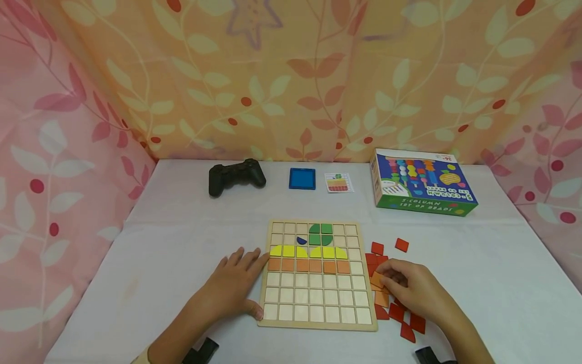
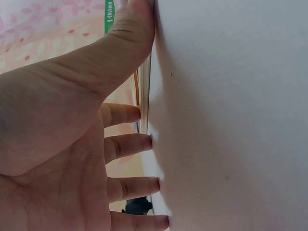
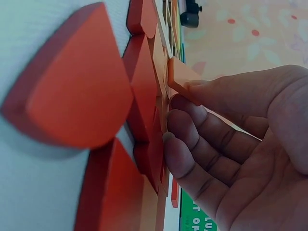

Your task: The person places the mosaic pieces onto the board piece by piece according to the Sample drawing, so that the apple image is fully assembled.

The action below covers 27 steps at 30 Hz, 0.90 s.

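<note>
We see the right hand [image 1: 416,290] pinching an orange tile [image 1: 377,279] just right of the wooden board [image 1: 364,323], whose left edge the left hand [image 1: 234,285] steadies with relaxed, empty fingers.

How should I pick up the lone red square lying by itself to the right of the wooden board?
Pinch the red square by two opposite edges, coming straight down from above. It lies flat on the table, a thin tile turned a bit like a diamond, and it sits apart from the other red tiles, so fingers should fit on both sides. If it's too thin to pinch, probably slide it a little to tip an edge up first.
</note>
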Tool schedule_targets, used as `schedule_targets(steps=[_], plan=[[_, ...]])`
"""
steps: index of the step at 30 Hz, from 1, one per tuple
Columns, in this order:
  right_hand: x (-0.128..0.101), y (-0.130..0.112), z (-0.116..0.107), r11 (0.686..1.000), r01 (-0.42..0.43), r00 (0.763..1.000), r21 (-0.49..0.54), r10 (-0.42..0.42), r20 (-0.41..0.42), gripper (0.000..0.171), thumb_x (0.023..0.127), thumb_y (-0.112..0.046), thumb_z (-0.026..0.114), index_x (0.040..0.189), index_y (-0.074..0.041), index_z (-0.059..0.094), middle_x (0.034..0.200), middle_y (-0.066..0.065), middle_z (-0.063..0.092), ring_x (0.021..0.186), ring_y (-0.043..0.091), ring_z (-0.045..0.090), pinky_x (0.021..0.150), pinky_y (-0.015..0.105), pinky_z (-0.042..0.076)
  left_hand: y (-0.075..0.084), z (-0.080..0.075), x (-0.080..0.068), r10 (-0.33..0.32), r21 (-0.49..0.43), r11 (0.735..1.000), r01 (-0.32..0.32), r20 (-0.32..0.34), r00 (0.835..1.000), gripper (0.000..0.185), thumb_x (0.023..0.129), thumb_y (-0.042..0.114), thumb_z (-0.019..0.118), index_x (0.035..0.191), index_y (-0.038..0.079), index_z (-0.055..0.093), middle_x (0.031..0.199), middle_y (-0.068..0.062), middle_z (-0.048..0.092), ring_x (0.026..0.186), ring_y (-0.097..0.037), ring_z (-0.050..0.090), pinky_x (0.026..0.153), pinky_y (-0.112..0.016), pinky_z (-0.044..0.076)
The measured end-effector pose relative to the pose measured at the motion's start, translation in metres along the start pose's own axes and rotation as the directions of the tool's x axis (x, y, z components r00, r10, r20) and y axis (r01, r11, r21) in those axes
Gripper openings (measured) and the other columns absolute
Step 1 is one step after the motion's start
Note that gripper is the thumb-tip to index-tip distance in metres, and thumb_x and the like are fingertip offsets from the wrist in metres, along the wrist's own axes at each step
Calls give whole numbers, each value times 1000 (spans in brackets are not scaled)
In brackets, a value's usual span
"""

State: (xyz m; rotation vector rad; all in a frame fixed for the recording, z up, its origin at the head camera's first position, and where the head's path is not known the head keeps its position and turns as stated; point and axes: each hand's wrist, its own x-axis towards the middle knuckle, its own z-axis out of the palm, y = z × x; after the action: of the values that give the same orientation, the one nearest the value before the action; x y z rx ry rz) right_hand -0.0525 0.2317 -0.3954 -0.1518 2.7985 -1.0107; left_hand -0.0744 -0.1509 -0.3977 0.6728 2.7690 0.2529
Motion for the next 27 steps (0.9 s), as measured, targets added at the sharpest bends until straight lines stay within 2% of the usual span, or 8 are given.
schedule_targets(steps=[13,16,20,23,27], plan=[[0,-2,-4,1000,-28,1000,-7,28,-11,17,89,-8,74,107,-9,74,96,-2,70,76,12,61,71,24,56,0,0,0,7,2,1000,-7,-7,1000,124,52,65,87,154,11,40,154,-17,41,140,-50,31,103,-69,34],[2,-6,-3,1000,12,999,20,-11,-44,17,89,-8,75,106,-10,74,98,-2,71,79,12,64,73,26,57,0,-1,-1,7,1,1000,-7,-7,1000,124,52,64,87,154,11,41,154,-17,41,140,-50,32,103,-69,34],[6,-19,2,989,82,996,121,-75,-57,15,89,-7,76,104,-11,73,98,-2,71,79,11,65,72,25,57,-1,0,-1,4,-1,1000,-4,-7,1000,124,52,64,87,154,11,41,154,-17,41,140,-50,31,103,-69,33],[12,-34,9,975,124,992,186,-123,-21,13,89,-8,76,102,-11,74,94,-4,71,77,11,65,72,23,56,-1,0,-1,2,-3,1000,-2,-9,1000,125,51,65,87,154,11,41,154,-17,41,140,-50,31,103,-69,33],[20,-54,27,963,177,982,201,-185,22,10,88,-9,77,96,-14,75,90,-7,70,76,10,64,72,24,56,-1,0,-1,4,-7,1000,-4,-12,1000,124,51,64,87,153,11,41,154,-17,41,140,-50,31,103,-69,33]])
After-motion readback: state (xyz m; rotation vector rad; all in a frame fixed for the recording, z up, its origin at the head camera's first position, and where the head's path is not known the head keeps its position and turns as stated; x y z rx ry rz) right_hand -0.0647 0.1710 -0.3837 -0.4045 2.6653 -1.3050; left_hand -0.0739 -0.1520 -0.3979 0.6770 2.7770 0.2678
